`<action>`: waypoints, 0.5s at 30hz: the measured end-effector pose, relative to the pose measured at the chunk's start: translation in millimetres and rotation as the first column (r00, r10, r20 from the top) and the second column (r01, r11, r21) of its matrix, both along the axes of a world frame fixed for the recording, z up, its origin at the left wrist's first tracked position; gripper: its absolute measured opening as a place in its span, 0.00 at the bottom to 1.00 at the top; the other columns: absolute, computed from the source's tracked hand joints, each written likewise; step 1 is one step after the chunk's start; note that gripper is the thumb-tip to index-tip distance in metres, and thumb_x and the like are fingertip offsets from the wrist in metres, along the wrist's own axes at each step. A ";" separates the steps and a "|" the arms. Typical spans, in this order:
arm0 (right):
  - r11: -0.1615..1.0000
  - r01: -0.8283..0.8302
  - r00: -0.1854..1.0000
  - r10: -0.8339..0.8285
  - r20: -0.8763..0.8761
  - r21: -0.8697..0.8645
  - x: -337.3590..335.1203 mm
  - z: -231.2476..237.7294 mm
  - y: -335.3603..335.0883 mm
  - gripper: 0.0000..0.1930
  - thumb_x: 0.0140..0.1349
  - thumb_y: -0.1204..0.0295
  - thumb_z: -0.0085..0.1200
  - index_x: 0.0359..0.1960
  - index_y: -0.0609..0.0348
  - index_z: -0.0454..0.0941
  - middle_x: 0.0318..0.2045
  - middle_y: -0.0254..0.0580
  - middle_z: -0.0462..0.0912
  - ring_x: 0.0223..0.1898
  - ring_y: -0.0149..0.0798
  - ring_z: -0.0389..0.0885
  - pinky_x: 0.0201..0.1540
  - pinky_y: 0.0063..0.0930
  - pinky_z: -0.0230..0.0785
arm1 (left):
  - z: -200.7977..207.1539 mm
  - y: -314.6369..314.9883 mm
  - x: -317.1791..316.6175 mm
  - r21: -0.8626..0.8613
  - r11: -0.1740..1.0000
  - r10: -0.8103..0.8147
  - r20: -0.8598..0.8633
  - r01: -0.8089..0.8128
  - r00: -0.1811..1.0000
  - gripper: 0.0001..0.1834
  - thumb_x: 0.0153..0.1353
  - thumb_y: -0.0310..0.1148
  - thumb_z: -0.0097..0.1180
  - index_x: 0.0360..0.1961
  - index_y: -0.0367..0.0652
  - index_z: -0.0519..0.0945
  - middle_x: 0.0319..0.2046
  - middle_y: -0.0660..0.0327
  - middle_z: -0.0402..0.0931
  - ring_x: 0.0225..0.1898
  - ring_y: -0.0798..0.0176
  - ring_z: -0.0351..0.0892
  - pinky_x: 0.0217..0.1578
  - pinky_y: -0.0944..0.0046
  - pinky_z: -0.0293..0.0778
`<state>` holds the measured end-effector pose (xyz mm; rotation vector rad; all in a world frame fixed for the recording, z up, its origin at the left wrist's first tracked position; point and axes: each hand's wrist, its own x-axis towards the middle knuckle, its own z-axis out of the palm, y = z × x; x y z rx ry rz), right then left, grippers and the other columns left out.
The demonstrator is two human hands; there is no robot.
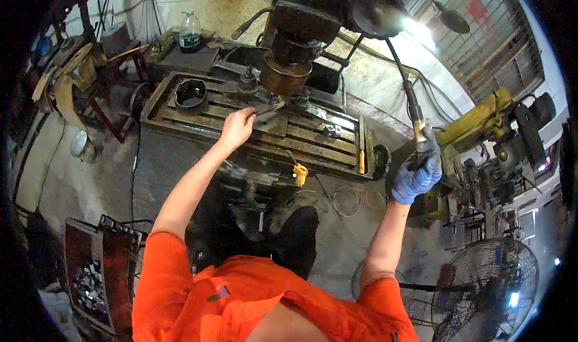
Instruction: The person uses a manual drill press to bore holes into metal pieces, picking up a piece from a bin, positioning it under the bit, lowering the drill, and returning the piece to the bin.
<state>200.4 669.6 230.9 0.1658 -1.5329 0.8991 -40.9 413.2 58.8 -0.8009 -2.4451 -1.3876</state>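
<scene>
My bare left hand (238, 129) is closed round the handle of a small brush (268, 108). The brush tip reaches right, just under the round spindle housing (285, 74) of a milling machine and above its slotted table (328, 138). Out to the right, my right hand (419, 172) wears a blue glove, its fingers wrapped round the lower end of a long dark lever (411, 98) that slants down from the machine head. A small metal workpiece or clamp (329, 131) sits on the table right of the spindle.
A black pot (191, 95) of dark liquid stands on the table's left end. A yellow-handled tool (300, 172) hangs at the front edge. A round lamp (377, 13) is overhead; a caged fan (487, 291) stands lower right. Behind the table is a clear bottle (189, 34).
</scene>
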 end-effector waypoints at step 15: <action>0.990 -0.037 0.999 0.032 -0.037 -0.137 8.7 34.2 -0.9 0.19 0.56 0.63 0.50 0.44 0.65 0.76 0.31 0.33 0.79 0.23 0.18 0.60 0.24 0.14 0.49 | 11.6 6.3 -6.0 -0.025 0.999 -0.025 0.074 0.027 0.997 0.16 0.57 0.36 0.49 0.40 0.36 0.77 0.33 0.47 0.77 0.36 0.49 0.78 0.38 0.59 0.71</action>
